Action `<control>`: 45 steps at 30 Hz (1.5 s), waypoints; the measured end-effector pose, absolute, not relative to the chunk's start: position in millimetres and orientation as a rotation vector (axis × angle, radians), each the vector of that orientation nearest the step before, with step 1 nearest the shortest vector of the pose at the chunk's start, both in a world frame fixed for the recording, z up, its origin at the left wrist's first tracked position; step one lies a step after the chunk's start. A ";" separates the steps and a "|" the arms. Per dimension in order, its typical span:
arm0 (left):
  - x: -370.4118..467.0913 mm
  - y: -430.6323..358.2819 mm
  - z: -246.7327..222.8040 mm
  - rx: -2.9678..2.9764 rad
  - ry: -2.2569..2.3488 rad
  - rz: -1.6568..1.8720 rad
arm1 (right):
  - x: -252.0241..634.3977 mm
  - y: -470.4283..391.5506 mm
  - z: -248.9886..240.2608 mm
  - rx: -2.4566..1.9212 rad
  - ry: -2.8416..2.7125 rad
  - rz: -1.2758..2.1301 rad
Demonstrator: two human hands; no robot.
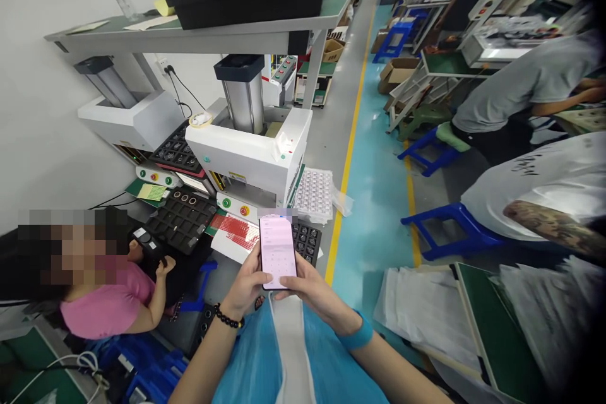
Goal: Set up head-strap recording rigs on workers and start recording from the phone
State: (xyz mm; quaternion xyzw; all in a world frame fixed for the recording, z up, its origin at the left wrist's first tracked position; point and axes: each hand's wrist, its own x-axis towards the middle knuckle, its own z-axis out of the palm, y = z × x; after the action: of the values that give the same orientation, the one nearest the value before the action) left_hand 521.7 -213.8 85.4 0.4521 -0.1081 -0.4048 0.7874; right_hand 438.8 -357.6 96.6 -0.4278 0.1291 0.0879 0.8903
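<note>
Holding phone (278, 249) | left hand (245, 283) grips its left side | right hand (310, 284) grips the right | both thumbs overlie it | white press (249, 154) stands beyond

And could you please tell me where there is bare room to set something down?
The turquoise aisle between the yellow line and the blue stools shows bare floor. The green tabletop at lower right, with plastic bags on both sides, has a strip that looks free. Beyond the phone it is crowded: a red-patterned sheet, black tray and press sit close together.
</note>
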 end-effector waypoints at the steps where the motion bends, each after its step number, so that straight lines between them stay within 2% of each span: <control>1: 521.8 -213.4 85.2 0.973 -0.237 -0.868 | 439.5 -357.0 95.7 -0.908 0.273 0.184; 6: 521.9 -212.2 87.2 0.970 -0.228 -0.859 | 442.2 -354.9 95.0 -0.971 0.291 0.190; 20: 524.3 -211.7 98.8 1.003 -0.245 -0.824 | 445.9 -361.6 88.8 -0.640 0.190 0.208; 30: 523.2 -209.4 102.9 0.941 -0.257 -0.772 | 448.5 -351.7 86.6 -0.677 0.273 0.221; 45: 529.4 -189.0 101.4 0.865 0.005 -0.617 | 457.2 -331.6 89.1 -0.767 0.259 0.354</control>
State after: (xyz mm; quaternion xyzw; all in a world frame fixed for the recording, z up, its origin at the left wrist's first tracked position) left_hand 529.4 -189.0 101.4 0.4123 0.0022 -0.2943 0.8622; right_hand 457.2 -331.6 89.1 -0.3709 0.1255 0.1713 0.9041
